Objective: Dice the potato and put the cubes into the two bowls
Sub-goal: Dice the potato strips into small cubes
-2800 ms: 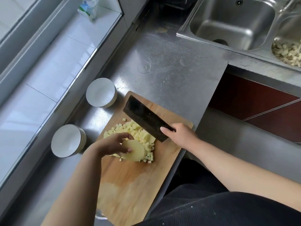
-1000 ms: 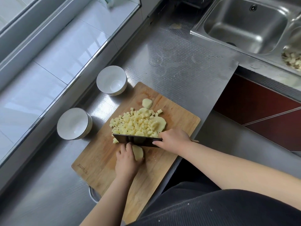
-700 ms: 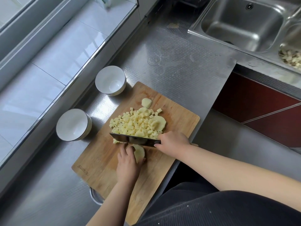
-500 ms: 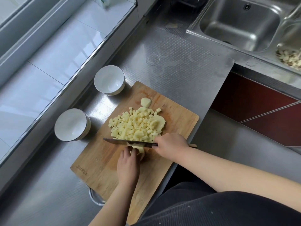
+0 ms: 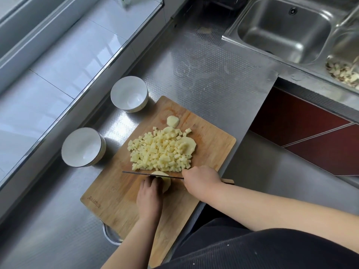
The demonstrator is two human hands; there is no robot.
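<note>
A pile of potato cubes [image 5: 161, 152] lies on the wooden cutting board [image 5: 213, 140], with a rounded end piece [image 5: 172, 121] beyond it. My left hand [image 5: 149, 195] holds a potato piece [image 5: 165, 180] down on the board, fingers curled over it. My right hand [image 5: 200, 179] grips the handle of a cleaver [image 5: 136, 173], whose blade stands edge-down across the potato piece, seen as a thin line. Two empty white bowls stand left of the board, one far [image 5: 129, 93] and one near [image 5: 83, 146].
The board sits on a steel counter [image 5: 204, 78] whose right edge drops off by the board. A double sink [image 5: 283, 28] is at the far right, with scraps [image 5: 343, 72] in its right basin. A glass ledge runs along the left.
The cleaver has tipped from showing its flat side to standing edge-down on the potato piece. My left hand keeps holding the piece.
</note>
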